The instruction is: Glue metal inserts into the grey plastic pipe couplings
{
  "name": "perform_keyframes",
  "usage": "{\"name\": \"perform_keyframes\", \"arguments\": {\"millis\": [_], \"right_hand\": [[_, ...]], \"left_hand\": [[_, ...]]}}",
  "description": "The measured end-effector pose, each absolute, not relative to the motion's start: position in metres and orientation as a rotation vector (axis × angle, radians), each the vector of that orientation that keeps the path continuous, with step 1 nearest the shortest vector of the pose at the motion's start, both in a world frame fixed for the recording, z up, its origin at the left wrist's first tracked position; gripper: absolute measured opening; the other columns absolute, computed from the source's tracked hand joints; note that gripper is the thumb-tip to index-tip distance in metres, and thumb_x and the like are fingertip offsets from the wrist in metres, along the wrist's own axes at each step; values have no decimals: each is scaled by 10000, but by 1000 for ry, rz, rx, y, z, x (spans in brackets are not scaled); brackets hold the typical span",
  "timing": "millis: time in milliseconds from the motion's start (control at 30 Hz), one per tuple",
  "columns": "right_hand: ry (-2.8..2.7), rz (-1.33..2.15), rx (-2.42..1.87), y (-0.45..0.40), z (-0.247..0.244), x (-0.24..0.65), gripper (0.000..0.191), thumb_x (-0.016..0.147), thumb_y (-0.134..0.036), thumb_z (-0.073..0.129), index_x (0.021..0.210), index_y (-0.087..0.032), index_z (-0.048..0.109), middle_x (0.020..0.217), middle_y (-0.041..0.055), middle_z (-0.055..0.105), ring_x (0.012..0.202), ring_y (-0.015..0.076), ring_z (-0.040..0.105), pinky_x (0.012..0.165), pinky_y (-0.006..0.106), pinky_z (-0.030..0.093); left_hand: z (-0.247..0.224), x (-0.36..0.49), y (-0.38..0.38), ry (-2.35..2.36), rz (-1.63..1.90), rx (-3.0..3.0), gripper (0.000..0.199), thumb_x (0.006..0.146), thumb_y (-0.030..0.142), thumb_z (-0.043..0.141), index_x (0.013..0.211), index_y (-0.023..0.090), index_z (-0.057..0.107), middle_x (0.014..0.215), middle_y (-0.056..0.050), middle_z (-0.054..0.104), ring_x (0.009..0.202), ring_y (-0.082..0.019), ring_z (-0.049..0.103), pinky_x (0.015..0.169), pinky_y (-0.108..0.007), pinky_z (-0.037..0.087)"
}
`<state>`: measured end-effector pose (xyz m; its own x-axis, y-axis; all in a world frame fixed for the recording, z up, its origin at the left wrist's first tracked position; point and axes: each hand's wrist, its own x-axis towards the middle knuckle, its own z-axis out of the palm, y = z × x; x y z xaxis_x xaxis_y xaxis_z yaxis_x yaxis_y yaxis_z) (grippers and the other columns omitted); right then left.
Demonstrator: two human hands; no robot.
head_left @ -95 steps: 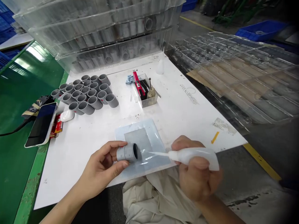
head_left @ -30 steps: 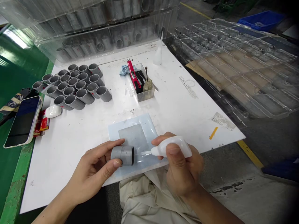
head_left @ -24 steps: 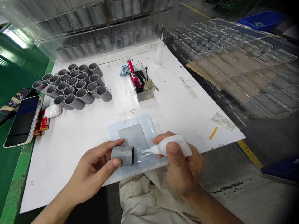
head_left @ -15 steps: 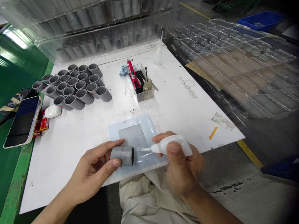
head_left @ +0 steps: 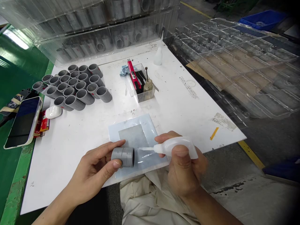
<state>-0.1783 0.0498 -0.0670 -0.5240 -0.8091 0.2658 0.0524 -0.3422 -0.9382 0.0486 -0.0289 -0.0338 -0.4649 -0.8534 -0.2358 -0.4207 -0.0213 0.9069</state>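
Two hands are busy: our left hand (head_left: pixel 95 170) grips a grey PVC coupling (head_left: pixel 123 157), and our right hand (head_left: pixel 185 172) pinches a squeeze bottle (head_left: pixel 178 147), its nozzle (head_left: pixel 146 149) seemingly at the coupling's mouth. Many stacked couplings (head_left: pixel 75 84) remain ahead and left of our hands, with clear bins (head_left: pixel 100 31) of fittings beyond.

Matt grey plastic pipe coupling (head_left: pixel 123 157), translucent plastic glue bottle (head_left: pixel 178 147), smooth white board (head_left: pixel 61 165)
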Motion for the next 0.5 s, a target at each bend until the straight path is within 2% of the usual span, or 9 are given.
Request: {"name": "perform_keyframes", "arguments": {"millis": [133, 233, 267, 333, 500], "right_hand": [[1253, -1975, -994, 49, -64, -180, 345, 1127, -476, 601, 1028, -245, 837, 870, 51, 731, 637, 200, 602, 551, 371, 468], [1280, -1997, -989, 52, -62, -179, 359, 1127, -469, 590, 1008, -231, 831, 883, 60, 737, 625, 202, 600, 534, 369, 464], [1301, -1993, -1001, 54, -62, -179, 343, 1124, -463, 594, 1021, -237, 831, 890, 60, 737, 631, 207, 600, 533, 369, 461], [1329, -1971, -1053, 57, -62, -178, 291, 1111, -452, 617, 1073, -256, 829, 922, 60, 737, 655, 218, 602, 539, 369, 457], [1351, -1902, -1163, 58, -64, -177, 239, 1094, -429, 657, 1144, -262, 821, 1039, 52, 749, 695, 200, 624, 581, 365, 464]], "left_hand": [[-36, 49, -29, -1843, -1538, 1245, 355, 986, 421, 776, 1341, 424, 765, 791, 14, 693, 676, -130, 580, 612, -216, 466], [-39, 49, -29, -1789, -1618, 1101, 430, 991, 282, 778, 1380, 456, 716, 1124, -12, 725, 832, -131, 670, 713, -196, 553], [-40, 49, -29, -1775, -1630, 1063, 439, 990, 241, 772, 1377, 441, 714, 1245, -27, 694, 908, -140, 688, 753, -197, 573], [-42, 49, -29, -1762, -1639, 1011, 423, 992, 177, 752, 1356, 391, 716, 1359, -52, 632, 1016, -159, 694, 814, -201, 591], [-45, 48, -29, -1721, -1671, 960, 345, 997, 97, 718, 1256, 325, 699, 1381, -65, 644, 1154, -169, 670, 898, -193, 589]]}}
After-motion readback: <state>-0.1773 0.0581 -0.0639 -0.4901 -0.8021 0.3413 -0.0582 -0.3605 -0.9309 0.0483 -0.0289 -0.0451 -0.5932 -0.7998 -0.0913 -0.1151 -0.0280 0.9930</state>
